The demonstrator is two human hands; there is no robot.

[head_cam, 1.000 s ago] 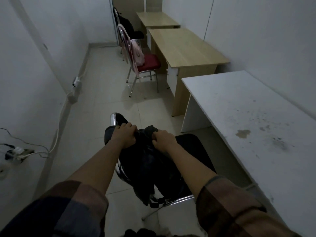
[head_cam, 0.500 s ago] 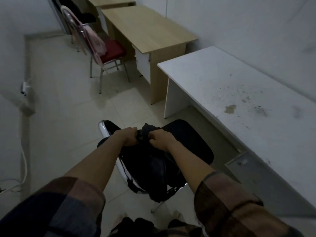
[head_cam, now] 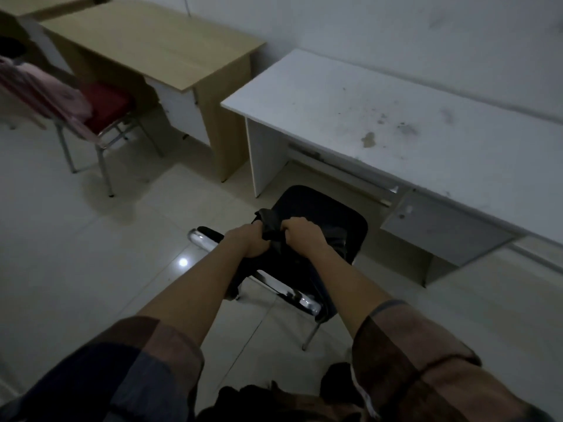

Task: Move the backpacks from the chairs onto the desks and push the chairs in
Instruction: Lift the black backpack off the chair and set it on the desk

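Observation:
A black backpack (head_cam: pixel 275 263) hangs over the back of a black chair (head_cam: pixel 329 211) with a chrome frame, in front of the white desk (head_cam: pixel 365 117). My left hand (head_cam: pixel 246 239) and my right hand (head_cam: pixel 301 236) both grip the bunched top of the backpack, close together. The backpack's lower part is hidden behind my forearms. At the far left a pink backpack (head_cam: pixel 58 89) hangs on a red-seated chair (head_cam: pixel 106 108) beside the wooden desk (head_cam: pixel 152 47).
A drawer unit (head_cam: pixel 441 226) sits under the white desk's right part, with a keyboard tray (head_cam: pixel 341 169) to its left. The white desk top is stained. Tiled floor (head_cam: pixel 76 254) spreads to the left. A second wooden desk edge shows at the top left.
The view has swung right toward the white desk. Both hands keep their grip on the black backpack's top, which now looks pulled up slightly above the chair back.

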